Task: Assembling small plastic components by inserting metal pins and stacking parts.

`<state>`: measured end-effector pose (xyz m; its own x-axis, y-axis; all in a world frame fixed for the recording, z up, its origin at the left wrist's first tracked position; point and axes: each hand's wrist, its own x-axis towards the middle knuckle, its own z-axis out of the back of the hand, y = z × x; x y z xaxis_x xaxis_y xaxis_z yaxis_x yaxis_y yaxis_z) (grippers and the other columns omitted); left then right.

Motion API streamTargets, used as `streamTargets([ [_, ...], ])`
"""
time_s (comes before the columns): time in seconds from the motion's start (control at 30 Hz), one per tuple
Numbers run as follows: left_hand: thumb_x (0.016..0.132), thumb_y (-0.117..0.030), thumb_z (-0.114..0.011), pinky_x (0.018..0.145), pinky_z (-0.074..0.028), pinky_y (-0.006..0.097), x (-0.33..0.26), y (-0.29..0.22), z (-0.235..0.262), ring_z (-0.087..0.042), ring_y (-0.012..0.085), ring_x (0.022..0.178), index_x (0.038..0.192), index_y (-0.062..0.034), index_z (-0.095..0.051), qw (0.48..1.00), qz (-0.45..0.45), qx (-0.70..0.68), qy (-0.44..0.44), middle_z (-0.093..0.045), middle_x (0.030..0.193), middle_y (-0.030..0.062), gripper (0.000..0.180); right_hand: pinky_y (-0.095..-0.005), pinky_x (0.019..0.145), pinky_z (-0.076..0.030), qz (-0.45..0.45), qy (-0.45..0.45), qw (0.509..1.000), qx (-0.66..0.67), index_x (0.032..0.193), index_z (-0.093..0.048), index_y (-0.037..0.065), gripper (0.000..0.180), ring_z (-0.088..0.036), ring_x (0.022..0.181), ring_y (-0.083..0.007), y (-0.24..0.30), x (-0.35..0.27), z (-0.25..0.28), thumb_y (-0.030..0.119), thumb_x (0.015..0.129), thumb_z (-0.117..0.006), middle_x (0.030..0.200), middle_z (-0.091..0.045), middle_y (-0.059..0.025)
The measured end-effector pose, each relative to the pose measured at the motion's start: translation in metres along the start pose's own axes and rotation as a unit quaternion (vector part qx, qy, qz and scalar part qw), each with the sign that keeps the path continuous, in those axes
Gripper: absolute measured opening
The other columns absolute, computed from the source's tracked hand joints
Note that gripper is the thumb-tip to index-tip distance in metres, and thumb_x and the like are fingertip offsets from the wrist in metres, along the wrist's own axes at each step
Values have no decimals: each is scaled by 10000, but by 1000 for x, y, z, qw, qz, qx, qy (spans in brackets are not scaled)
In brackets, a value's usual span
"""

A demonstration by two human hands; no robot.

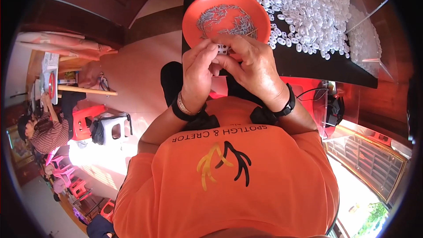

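My left hand (196, 72) and my right hand (260, 71) meet just in front of an orange bowl (190, 22). Between their fingertips is a small white plastic piece (223, 49) with dark holes, pinched from both sides. Whether the fingers also hold a pin is too small to tell. Inside the bowl lie many thin grey metal pins (241, 25), scattered in loose heaps. To the right of the bowl spreads a large pile of white oval plastic pieces (308, 13), the single ones showing two holes each.
The black table (317, 65) carries the bowl and the pile. A clear plastic sheet or box (363, 44) borders the pile on the right. At far left another person (48, 134) sits at a table, near a red stool (86, 121) and a grey-white stool (115, 128).
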<state>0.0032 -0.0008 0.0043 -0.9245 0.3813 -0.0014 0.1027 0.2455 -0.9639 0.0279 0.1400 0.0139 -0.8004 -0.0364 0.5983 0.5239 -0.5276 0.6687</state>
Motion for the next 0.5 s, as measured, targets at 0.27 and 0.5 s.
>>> streamTargets([
  [0.27,895,-237,-466,477,-312,201,1,-6,-2,-424,62,512,901,42,-597,999,-14,34,-23,-542,651,18,308,-315,540,-513,-7,15,999,48,987,-607,64,249,-644,630,-241,-6,1,-1,133,771,-709,717,-639,-80],
  [0.5,893,-242,-448,459,-310,198,7,-5,-8,-430,72,484,938,63,-591,999,-24,36,-19,-578,634,47,340,-317,522,-507,9,-4,999,36,971,-609,66,182,-640,603,-238,-8,3,2,116,806,-668,696,-635,-71],
])
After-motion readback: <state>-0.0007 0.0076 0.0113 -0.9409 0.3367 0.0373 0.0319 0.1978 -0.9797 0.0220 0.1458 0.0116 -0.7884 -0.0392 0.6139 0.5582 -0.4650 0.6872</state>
